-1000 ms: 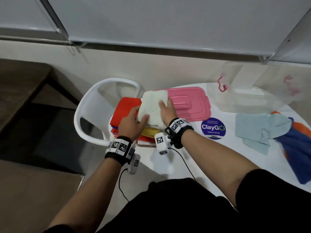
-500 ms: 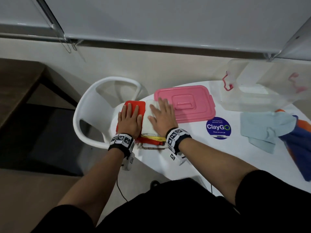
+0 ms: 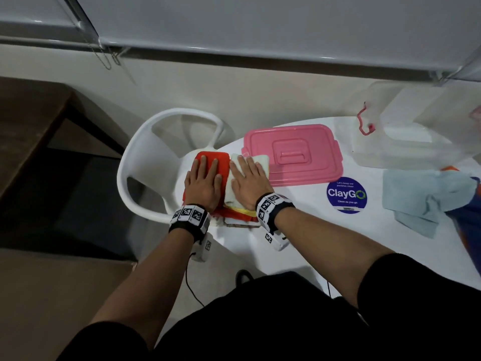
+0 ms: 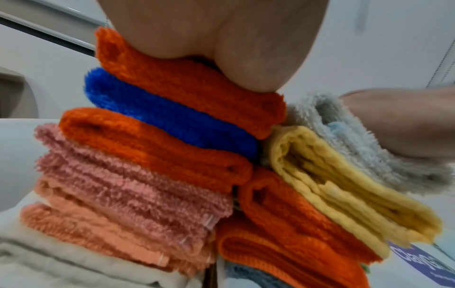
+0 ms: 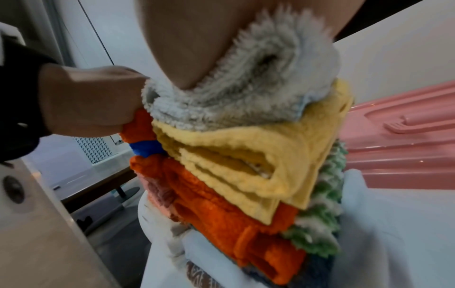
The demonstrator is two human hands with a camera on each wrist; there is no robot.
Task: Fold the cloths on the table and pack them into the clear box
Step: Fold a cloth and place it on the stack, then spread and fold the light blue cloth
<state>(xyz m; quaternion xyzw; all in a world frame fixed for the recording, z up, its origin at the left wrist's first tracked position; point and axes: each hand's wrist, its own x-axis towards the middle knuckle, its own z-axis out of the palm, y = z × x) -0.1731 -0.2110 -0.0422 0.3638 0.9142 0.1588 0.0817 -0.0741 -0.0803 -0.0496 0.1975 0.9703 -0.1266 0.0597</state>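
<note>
both hands, which a second ago carried the white cloth [image 3: 260, 160] onto the folded stack [image 4: 152, 155], now press it flat: left hand [image 3: 201, 183] on the orange cloth [image 3: 221, 162], right hand [image 3: 247, 182] on white, fingers straight, beside the pink lid [image 3: 307, 155]; clear box [image 3: 416, 142] lies beyond.

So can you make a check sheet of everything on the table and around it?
Surface: white table, edge partly bare.
Job's things: two stacks of folded cloths, orange cloth topping one, white cloth the other; light blue cloth and dark blue cloth lie unfolded; clear box holds no cloth that shows.
Clutter: pink lid, ClayGo sticker.
Hands: left hand flat on the orange cloth, right hand flat on the white cloth.
Cables: black cable hangs from the left wrist camera.
Surroundings: white chair, dark table.
</note>
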